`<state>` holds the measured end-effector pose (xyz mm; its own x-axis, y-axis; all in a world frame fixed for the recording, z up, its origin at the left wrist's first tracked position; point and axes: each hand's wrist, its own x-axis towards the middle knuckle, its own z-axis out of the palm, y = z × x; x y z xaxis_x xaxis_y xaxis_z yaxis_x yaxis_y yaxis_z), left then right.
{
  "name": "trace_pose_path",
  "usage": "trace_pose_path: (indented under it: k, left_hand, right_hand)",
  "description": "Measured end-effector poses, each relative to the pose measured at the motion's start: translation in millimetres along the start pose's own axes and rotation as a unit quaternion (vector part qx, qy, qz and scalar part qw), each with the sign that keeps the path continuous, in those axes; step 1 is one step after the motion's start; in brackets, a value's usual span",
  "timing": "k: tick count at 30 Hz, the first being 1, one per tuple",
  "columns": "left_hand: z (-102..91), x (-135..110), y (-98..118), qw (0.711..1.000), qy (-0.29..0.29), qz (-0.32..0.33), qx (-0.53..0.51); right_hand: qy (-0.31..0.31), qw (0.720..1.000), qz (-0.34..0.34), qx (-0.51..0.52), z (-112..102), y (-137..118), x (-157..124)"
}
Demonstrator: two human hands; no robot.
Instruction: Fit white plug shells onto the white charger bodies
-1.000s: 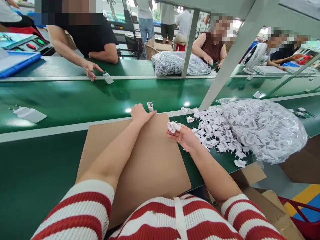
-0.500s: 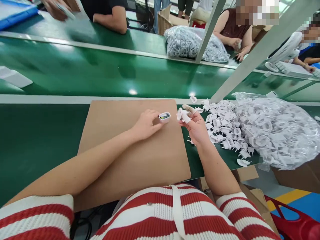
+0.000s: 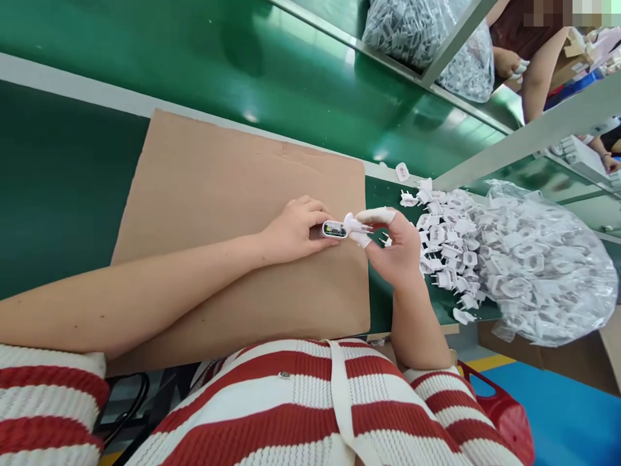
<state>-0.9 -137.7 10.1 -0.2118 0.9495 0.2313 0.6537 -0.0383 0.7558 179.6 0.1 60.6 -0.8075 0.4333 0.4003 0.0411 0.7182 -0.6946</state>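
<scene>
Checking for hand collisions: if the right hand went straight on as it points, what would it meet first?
Most likely the open white casing in the left hand. The right hand points at it, with a white pronged piece held in front; whether piece and casing touch is unclear.

- Left forearm (image 3: 169,294): bare, reaching from near left toward the middle, slightly farward.
- Left wrist (image 3: 257,251): nearly straight.
- Left hand (image 3: 294,233): back uppermost, digits directed right, bent in a grip; thumb (image 3: 323,244) on the near side.
- Right forearm (image 3: 417,330): bare, rising steeply farward from near right.
- Right hand (image 3: 398,249): turned left, just beside the left; index finger (image 3: 381,215) arched above thumb (image 3: 367,244), pinching, both tips white-covered.
</scene>
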Motion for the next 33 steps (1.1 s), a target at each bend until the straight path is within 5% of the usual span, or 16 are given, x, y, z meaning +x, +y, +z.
trace_pose_path:
  k: [6, 23, 33]
  left_hand:
    - [1.1, 0.2, 1.7, 1.000, 0.016, -0.001, -0.004]
    - [1.4, -0.1, -0.4, 1.000, 0.015, -0.005, -0.014]
    - [-1.0, -2.0, 1.3, 1.000, 0.017, -0.012, -0.017]
  right_hand:
    - [-0.057, 0.983, -0.112, -0.137, 10.9, -1.4, 3.6]
    - [-0.021, 0.974, -0.109, -0.198, 24.3, -6.7, 4.0]
    - [-0.034, 0.983, -0.041, -0.178, 29.4, -2.5, 0.3]
